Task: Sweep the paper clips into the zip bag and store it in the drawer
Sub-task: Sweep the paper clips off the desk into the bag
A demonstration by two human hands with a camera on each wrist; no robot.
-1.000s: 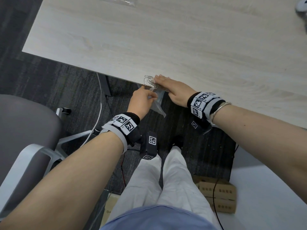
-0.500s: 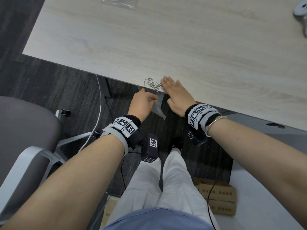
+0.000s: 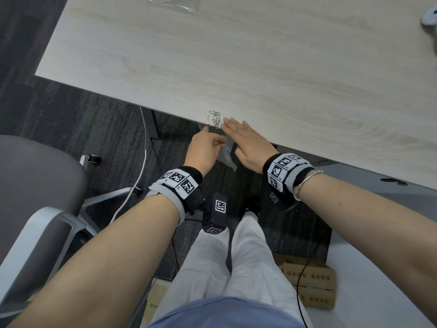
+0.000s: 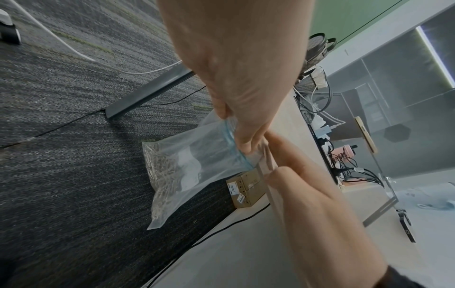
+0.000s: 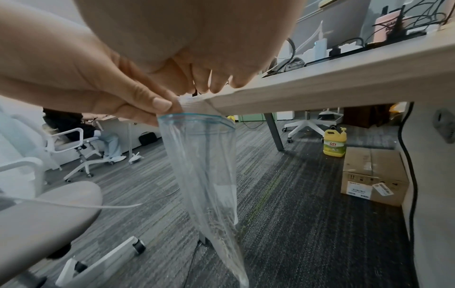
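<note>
1. Your right hand (image 3: 248, 147) has slid back toward you over the last second. A moment ago it lay further onto the counter (image 3: 283, 67), with the fingers behind the paper clips (image 3: 214, 119); now the palm hangs off the near edge and only the straight, relaxed fingertips rest on the wood, just beside the pile.
2. The clips have travelled with it. They sit bunched at the very lip of the counter, directly above the bag mouth, and one seems to poke over the edge.
3. I judge the sweep nearly finished: one more short pull should tip this last cluster in.
4. Your left hand (image 3: 204, 147) has barely moved. It pinches the rim of the zip bag (image 5: 202, 167) between thumb and forefinger, below the counter edge.
5. The right wrist view shows the mouth pulled open into a rounded gap, its far side pressed against the counter edge.
6. The bag already holds plenty of clips, heaped along its bottom in the left wrist view (image 4: 162, 175); the upper part is clear and slack.
7. Mind the rim: if it sags away from the edge, clips could drop to the carpet (image 3: 71, 119).
8. A second clear bag (image 3: 170, 3) lies at the far side of the counter; its contents are too small to tell.
9. No drawer shows in any view.
</note>
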